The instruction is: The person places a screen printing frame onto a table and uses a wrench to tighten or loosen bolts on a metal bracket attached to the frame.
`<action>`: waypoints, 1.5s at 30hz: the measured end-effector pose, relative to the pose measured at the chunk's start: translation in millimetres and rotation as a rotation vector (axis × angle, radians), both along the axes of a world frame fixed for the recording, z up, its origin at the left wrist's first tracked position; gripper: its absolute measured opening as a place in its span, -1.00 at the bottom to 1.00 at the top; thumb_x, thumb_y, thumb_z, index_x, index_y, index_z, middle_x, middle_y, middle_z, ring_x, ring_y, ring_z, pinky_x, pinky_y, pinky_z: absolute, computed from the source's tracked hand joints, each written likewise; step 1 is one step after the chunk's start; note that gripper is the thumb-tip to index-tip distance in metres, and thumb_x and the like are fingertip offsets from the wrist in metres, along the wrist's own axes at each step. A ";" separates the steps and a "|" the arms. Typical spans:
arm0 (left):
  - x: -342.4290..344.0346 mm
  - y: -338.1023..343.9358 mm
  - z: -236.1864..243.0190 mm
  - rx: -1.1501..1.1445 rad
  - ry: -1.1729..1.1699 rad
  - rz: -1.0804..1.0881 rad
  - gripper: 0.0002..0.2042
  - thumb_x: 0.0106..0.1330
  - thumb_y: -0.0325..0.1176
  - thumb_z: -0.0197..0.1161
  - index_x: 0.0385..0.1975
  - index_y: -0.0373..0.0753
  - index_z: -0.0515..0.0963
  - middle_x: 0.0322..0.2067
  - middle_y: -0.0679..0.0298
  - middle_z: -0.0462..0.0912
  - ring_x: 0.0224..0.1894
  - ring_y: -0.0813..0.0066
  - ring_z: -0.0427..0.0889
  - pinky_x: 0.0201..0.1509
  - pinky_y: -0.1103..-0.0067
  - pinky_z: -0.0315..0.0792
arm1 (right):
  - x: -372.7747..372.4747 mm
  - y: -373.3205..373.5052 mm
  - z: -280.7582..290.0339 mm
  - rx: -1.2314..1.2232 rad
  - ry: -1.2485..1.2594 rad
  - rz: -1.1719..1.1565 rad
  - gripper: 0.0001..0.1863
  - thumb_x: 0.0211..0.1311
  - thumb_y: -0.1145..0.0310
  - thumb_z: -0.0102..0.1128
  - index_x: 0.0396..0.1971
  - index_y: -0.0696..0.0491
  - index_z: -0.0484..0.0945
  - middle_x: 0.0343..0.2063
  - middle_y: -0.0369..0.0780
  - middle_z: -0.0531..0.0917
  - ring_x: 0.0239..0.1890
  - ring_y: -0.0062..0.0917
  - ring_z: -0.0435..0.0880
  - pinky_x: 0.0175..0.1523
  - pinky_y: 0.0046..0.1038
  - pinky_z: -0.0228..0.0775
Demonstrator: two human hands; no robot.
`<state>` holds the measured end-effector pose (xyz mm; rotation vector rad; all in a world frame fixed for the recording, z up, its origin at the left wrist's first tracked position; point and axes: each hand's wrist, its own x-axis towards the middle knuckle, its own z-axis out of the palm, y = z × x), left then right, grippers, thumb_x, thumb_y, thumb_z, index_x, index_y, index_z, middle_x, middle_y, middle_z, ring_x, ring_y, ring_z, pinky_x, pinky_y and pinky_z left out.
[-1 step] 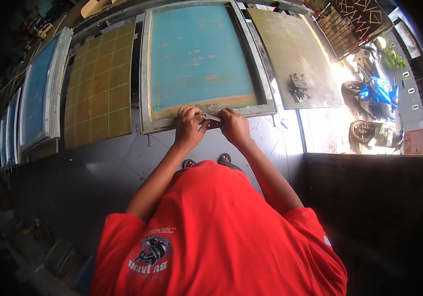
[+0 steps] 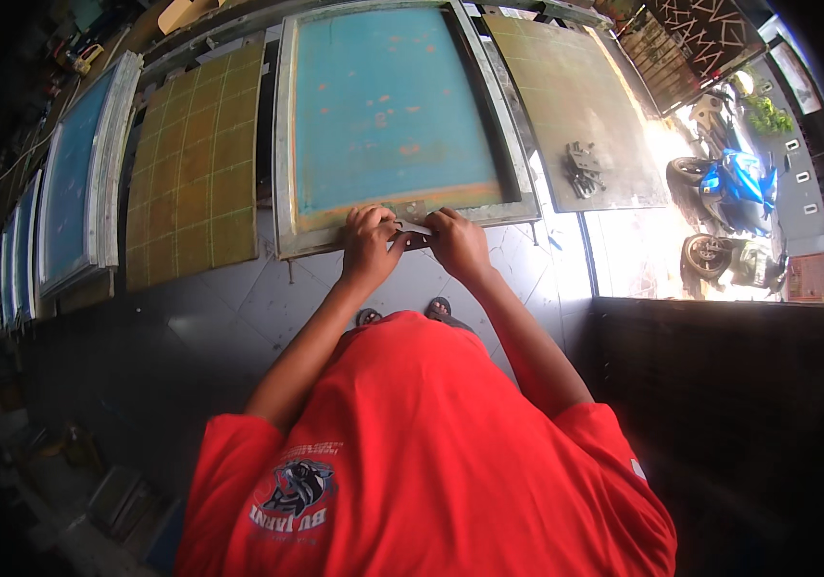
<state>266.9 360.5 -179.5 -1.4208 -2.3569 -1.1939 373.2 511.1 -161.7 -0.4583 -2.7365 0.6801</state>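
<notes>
A framed printing screen [image 2: 383, 115] with blue mesh and a grey frame lies in front of me. Both hands meet at the near edge of its frame. A small pale strip [image 2: 416, 228] spans the gap between my fingertips; its material is hard to make out. My right hand [image 2: 460, 248] pinches the strip's right end. My left hand [image 2: 366, 252] has its fingers curled at the frame's edge, thumb bent toward the strip's left end. What the left fingers hold is partly hidden. A dark brownish patch [image 2: 419, 242] shows just below the strip.
Left of the screen is a brownish board [image 2: 191, 173] with green grid lines; more blue screens [image 2: 75, 183] stand beyond. On the right, a similar board [image 2: 575, 96] bears a pile of dark small pieces [image 2: 582, 171]. A blue motorcycle [image 2: 739, 188] is parked outside. Below are floor tiles [image 2: 239, 298].
</notes>
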 end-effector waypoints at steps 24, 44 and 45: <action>-2.5 -11.4 8.9 -0.165 -0.046 -0.121 -0.40 -0.03 -0.14 0.45 0.05 -0.17 0.45 0.00 0.15 0.44 0.10 0.05 0.37 0.24 0.21 0.21 | 67.8 -43.7 13.1 -0.468 -0.054 -0.290 -0.70 0.27 0.44 -0.01 -0.04 0.18 0.52 -0.27 0.09 0.63 -0.21 0.01 0.62 -0.12 -0.16 0.43; -48.0 -87.8 192.9 0.774 -0.046 -0.075 -0.82 0.33 -0.45 0.08 -0.12 -0.32 0.44 -0.02 0.04 0.51 0.09 0.23 0.48 0.26 0.30 0.29 | 92.7 -34.7 88.7 -0.424 0.448 -0.474 -0.89 0.28 0.56 0.02 -0.27 0.19 0.53 -0.59 -0.35 0.42 -0.56 -0.74 0.31 -0.47 -0.59 0.15; -50.3 -113.0 239.4 0.901 0.129 -0.103 -0.82 0.36 -0.38 0.06 -0.14 -0.31 0.43 -0.06 0.08 0.53 0.03 0.28 0.50 0.20 0.34 0.33 | 95.3 -29.0 120.0 -0.227 0.738 -0.405 -0.88 0.31 0.55 0.00 -0.38 0.16 0.54 -0.61 -0.34 0.45 -0.57 -0.72 0.37 -0.47 -0.58 0.17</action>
